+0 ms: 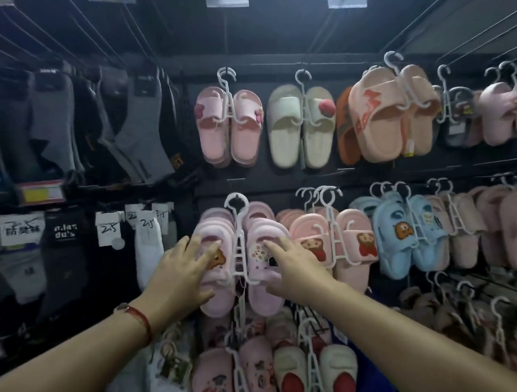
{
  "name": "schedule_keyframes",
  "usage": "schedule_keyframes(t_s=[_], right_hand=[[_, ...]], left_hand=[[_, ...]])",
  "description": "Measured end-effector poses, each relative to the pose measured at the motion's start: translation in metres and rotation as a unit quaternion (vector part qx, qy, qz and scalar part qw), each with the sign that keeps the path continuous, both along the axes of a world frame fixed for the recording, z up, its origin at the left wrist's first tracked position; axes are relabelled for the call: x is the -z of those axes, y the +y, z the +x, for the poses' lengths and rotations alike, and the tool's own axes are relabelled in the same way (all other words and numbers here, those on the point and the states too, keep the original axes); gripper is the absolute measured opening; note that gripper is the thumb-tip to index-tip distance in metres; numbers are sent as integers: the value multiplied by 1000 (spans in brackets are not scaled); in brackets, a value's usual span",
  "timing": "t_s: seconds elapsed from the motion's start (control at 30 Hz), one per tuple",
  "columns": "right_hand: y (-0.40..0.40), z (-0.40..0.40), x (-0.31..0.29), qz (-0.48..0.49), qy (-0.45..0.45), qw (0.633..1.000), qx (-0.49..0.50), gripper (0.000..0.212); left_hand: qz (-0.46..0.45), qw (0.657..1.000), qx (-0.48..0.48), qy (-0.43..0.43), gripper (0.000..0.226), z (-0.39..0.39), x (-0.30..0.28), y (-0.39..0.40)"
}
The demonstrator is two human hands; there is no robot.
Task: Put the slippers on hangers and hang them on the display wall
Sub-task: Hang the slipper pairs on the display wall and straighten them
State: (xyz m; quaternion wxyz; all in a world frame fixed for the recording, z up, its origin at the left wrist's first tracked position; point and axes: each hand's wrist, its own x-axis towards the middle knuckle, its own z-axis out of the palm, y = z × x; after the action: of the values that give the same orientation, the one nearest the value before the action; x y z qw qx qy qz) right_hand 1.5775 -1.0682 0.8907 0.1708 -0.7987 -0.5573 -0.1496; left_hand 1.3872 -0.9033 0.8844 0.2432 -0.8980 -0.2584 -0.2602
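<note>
A pair of pale pink slippers hangs on a white plastic hanger [239, 244] whose hook sits on a peg of the dark display wall [274, 57]. My left hand [182, 271] lies with spread fingers on the left slipper [216, 306], covering its bear patch. My right hand [297, 265] touches the right slipper [261, 297] with straight fingers, next to its flower charm. More pink slippers hang stacked behind this pair.
Pink [229, 128], cream [303, 127] and peach slippers [387, 114] hang in the row above; pink [337, 239] and blue pairs [412, 232] hang to the right. Socks [68, 131] fill the left racks. Further slipper pairs [275, 371] hang below.
</note>
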Motion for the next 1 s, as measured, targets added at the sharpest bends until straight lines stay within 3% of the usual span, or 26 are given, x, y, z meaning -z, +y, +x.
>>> schedule_keyframes(t_s=[0.17,0.27,0.43,0.77,0.9,1.0], right_hand=[[19,5,11,-29,-90,994,48,104],[24,8,12,-38,-90,994,44,99],[39,27,11,30,-74,997,10,81],[57,58,1,43,-84,996,2,78],[54,60,1,54,-61,997,-20,80],[52,60,4,86,26,995,-44,83]], left_hand=[[24,999,24,32,124,20,12,27],[23,999,19,25,118,31,14,34],[27,999,41,-7,97,44,13,46],[23,998,56,-19,100,64,5,65],[-10,996,81,-30,97,60,4,66],[-85,992,93,-30,97,53,5,58]])
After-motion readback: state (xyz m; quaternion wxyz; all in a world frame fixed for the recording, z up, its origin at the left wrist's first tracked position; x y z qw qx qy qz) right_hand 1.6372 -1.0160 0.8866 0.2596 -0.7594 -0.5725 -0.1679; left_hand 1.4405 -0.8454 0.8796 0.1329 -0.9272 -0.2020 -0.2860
